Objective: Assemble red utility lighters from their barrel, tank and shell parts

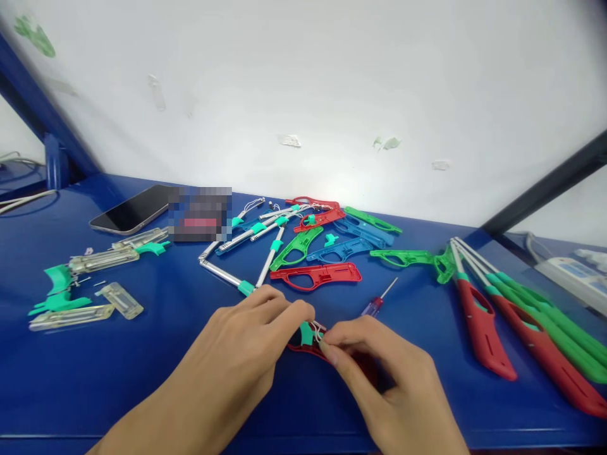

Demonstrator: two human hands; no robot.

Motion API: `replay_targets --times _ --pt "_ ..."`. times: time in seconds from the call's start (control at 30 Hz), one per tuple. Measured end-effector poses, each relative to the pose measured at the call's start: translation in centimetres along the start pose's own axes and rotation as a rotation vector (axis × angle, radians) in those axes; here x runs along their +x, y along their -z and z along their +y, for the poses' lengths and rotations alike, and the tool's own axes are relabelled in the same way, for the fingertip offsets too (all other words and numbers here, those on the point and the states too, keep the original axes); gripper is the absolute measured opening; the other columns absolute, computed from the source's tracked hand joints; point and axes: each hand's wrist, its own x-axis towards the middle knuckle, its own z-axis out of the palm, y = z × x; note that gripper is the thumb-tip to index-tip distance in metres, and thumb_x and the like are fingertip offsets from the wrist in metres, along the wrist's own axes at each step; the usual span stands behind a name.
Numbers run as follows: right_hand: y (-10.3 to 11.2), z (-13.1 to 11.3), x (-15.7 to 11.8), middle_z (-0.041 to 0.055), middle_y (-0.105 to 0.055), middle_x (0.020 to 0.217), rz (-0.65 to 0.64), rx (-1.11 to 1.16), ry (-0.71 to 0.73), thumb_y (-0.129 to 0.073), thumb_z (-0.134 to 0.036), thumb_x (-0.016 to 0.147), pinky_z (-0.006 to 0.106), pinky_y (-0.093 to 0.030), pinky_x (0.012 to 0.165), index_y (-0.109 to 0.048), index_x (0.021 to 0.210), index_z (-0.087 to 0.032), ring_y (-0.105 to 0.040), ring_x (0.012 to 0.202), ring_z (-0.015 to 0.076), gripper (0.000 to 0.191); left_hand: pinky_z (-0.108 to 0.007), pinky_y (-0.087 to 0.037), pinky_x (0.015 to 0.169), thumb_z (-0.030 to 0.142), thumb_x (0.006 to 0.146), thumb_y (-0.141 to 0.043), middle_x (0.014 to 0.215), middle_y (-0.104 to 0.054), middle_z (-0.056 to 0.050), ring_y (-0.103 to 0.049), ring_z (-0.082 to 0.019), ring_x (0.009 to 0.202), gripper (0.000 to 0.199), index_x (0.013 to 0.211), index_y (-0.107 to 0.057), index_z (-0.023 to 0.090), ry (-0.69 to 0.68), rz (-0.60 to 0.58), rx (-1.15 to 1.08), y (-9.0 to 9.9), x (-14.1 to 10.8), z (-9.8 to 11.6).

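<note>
A red lighter casing half point(308, 349) is under both my hands near the front of the table, partly hidden by the fingers. Inside it sit a teal trigger point(306, 333) and thin white wires point(317, 330). My left hand point(246, 341) has its fingers bent down over the casing's left end, gripping it. With thumb and forefinger together, my right hand point(389, 363) pinches at the white wires over the casing. Just behind the right hand lies a small screwdriver point(372, 307) with a translucent handle. A metal lighter tube point(220, 273) ends by my left knuckles.
Red, green and blue casing halves point(327, 273) and several wired metal tubes point(270, 256) are heaped behind my hands. Clear fuel tanks point(122, 300) and teal triggers point(59, 284) lie left, before a phone point(135, 208). Assembled lighters point(484, 332) and a power strip point(571, 281) are right.
</note>
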Motion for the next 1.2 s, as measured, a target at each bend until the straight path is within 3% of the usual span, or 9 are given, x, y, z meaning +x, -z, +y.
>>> replay_targets --times 0.17,0.27,0.43,0.57,0.77,0.97,1.13,1.2 --pt "-0.3 0.0 -0.1 -0.0023 -0.081 0.090 0.013 -0.020 0.010 -0.068 -0.026 0.104 0.024 -0.065 0.070 -0.076 0.097 -0.030 -0.076 0.072 0.0159 0.012 -0.026 -0.058 0.071 0.000 0.103 -0.039 0.110 -0.075 0.002 -0.076 -0.017 0.086 0.043 0.121 -0.063 0.030 0.059 0.014 -0.112 -0.6 -0.5 -0.2" --pt "-0.2 0.0 -0.1 -0.0029 -0.080 0.087 0.002 -0.040 0.010 -0.067 -0.025 0.105 0.022 -0.063 0.066 -0.076 0.095 -0.030 -0.074 0.069 0.0152 0.014 -0.026 -0.059 0.072 0.001 0.107 -0.040 0.116 -0.071 0.001 -0.077 -0.015 0.085 0.038 0.119 -0.062 0.029 0.075 0.028 -0.112 -1.0 -0.6 -0.3" --pt "0.1 0.1 0.0 -0.0064 -0.079 0.084 -0.032 -0.072 0.057 -0.068 -0.022 0.103 0.018 -0.060 0.061 -0.074 0.094 -0.031 -0.073 0.064 0.0120 0.014 -0.030 -0.060 0.057 -0.001 0.101 -0.047 0.109 -0.075 -0.004 -0.077 -0.025 0.092 0.034 0.110 -0.068 0.024 -0.013 0.101 0.142 -0.8 0.0 -0.6" --pt "0.0 0.3 0.1 -0.0072 -0.080 0.086 -0.026 -0.087 0.063 -0.069 -0.022 0.103 0.017 -0.061 0.066 -0.073 0.095 -0.031 -0.076 0.068 0.0118 0.013 -0.041 -0.070 0.070 -0.002 0.097 -0.053 0.121 -0.079 -0.011 -0.077 -0.033 0.109 0.034 0.115 -0.073 0.019 -0.048 0.101 0.250 -0.8 0.3 -1.0" --pt "-0.3 0.4 -0.1 -0.0086 -0.081 0.088 -0.003 -0.108 0.060 -0.070 -0.021 0.103 0.017 -0.062 0.071 -0.074 0.096 -0.032 -0.077 0.072 0.0121 0.014 -0.040 -0.071 0.075 -0.010 0.093 -0.044 0.110 -0.080 -0.008 -0.080 -0.026 0.095 0.045 0.107 -0.076 0.019 0.003 0.023 0.101 -1.0 -0.1 -1.2" --pt "-0.1 0.7 -0.6 -0.0104 -0.081 0.090 0.019 -0.090 0.110 -0.068 -0.020 0.104 0.014 -0.061 0.076 -0.073 0.099 -0.032 -0.078 0.075 0.0099 0.015 -0.032 -0.068 0.086 -0.011 0.090 -0.037 0.114 -0.080 -0.005 -0.080 -0.020 0.095 0.057 0.118 -0.074 0.022 0.037 0.037 0.023 -0.7 -0.5 -1.1" --pt "0.7 1.0 -0.9 -0.0113 -0.081 0.091 -0.006 -0.108 0.103 -0.068 -0.021 0.105 0.012 -0.061 0.077 -0.073 0.099 -0.033 -0.079 0.077 0.0087 0.014 -0.027 -0.064 0.076 -0.005 0.093 -0.037 0.114 -0.080 -0.002 -0.077 -0.018 0.086 0.053 0.119 -0.071 0.027 0.064 -0.038 -0.070 0.4 -0.8 -0.5" --pt "0.9 1.0 -1.0 -0.0123 -0.081 0.091 -0.011 -0.110 0.101 -0.068 -0.021 0.105 0.011 -0.060 0.077 -0.074 0.100 -0.034 -0.079 0.077 0.0080 0.015 -0.028 -0.062 0.075 -0.002 0.096 -0.037 0.118 -0.079 -0.002 -0.077 -0.019 0.092 0.051 0.122 -0.069 0.028 0.078 -0.079 -0.109 0.2 -1.2 -0.9"
